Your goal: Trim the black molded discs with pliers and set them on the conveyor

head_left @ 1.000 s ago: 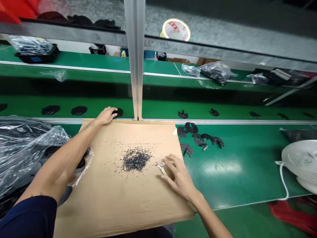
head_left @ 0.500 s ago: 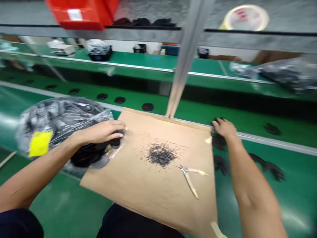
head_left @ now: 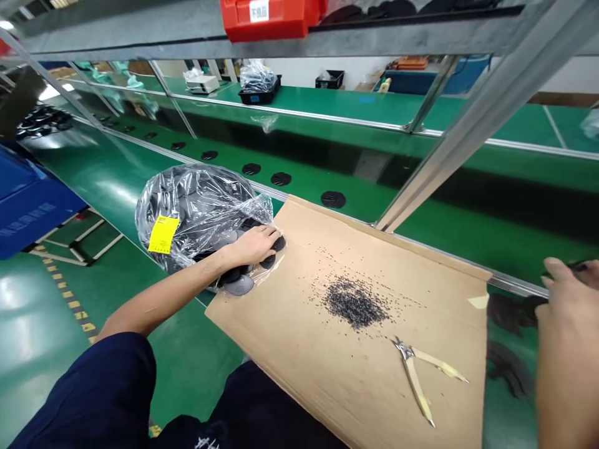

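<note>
My left hand point(head_left: 256, 245) lies at the mouth of a clear plastic bag point(head_left: 199, 199), its fingers curled over a black oval piece point(head_left: 279, 243). Several more dark ovals fill the bag, and a grey one point(head_left: 239, 285) rests at its opening. At the right edge, my right hand point(head_left: 568, 293) is closed on a dark piece point(head_left: 587, 269), blurred and partly cut off. Between the hands, a heap of small black bits point(head_left: 355, 302) lies on a cardboard sheet point(head_left: 299, 337). Nippers with pale taped handles point(head_left: 418, 381) lie spread beside the heap.
Black curved pieces point(head_left: 510, 368) lie right of the cardboard. A row of black ovals point(head_left: 333, 199) sits on the green belt behind the metal rail. A slanted metal post point(head_left: 468, 118) rises at the cardboard's back edge. Overhead, a red bin point(head_left: 271, 19) stands on the shelf.
My view has turned left, so the bench things appear farther right. The left hand stays at the bag mouth. My right hand is still beyond the cardboard's right side, over the rail.
</note>
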A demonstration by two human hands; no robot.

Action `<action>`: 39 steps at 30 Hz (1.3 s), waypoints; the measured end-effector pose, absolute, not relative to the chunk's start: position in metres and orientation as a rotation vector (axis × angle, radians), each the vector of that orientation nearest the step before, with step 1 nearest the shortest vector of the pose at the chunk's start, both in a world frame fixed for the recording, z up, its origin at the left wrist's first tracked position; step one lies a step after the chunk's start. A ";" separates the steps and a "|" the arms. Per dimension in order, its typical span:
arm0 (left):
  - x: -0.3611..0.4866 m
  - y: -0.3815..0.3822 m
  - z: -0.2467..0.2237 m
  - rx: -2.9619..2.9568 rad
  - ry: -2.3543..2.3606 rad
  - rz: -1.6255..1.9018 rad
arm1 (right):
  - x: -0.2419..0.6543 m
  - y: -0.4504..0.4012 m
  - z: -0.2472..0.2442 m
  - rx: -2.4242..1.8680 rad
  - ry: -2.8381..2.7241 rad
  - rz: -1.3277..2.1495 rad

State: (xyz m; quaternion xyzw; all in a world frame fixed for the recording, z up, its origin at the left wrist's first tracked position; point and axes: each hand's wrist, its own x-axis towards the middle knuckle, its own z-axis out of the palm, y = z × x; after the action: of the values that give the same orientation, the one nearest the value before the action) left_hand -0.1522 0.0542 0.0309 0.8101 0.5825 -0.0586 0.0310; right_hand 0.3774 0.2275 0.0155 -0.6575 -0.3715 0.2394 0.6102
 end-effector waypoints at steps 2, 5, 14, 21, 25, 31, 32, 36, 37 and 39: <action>-0.152 0.060 0.028 2.487 1.795 -0.227 | 0.370 0.211 0.029 -1.545 -0.619 0.585; -0.158 0.061 0.028 2.511 1.752 -0.250 | 0.355 0.178 0.046 -1.483 -0.595 0.719; -0.170 0.055 0.035 2.377 1.740 0.176 | 0.299 0.086 0.038 -1.331 -0.919 1.193; -0.105 0.016 0.057 2.172 1.550 0.974 | 0.242 0.031 0.027 -1.254 -1.029 1.591; -0.036 0.006 0.047 1.918 1.306 1.229 | 0.211 0.014 0.021 -1.199 -0.988 1.702; 0.022 0.028 0.004 1.425 1.016 1.299 | 0.195 0.003 0.014 -1.177 -0.886 1.750; 0.024 0.030 -0.001 1.392 1.010 1.293 | 0.195 0.002 0.013 -1.183 -0.879 1.748; 0.020 0.028 -0.004 1.567 1.061 1.242 | 0.197 0.000 0.010 -1.211 -0.886 1.728; 0.017 0.028 -0.001 1.669 1.065 1.216 | 0.197 0.000 0.009 -1.213 -0.901 1.714; 0.011 0.028 0.007 1.877 1.044 1.115 | 0.196 0.001 0.006 -1.211 -0.947 1.681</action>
State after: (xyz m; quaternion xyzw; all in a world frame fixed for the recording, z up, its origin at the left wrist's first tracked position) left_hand 0.0109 0.0277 0.0066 0.7257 0.4035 0.4312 0.3531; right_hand 0.1964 0.0009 0.0058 -0.4827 -0.3776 0.6702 0.4185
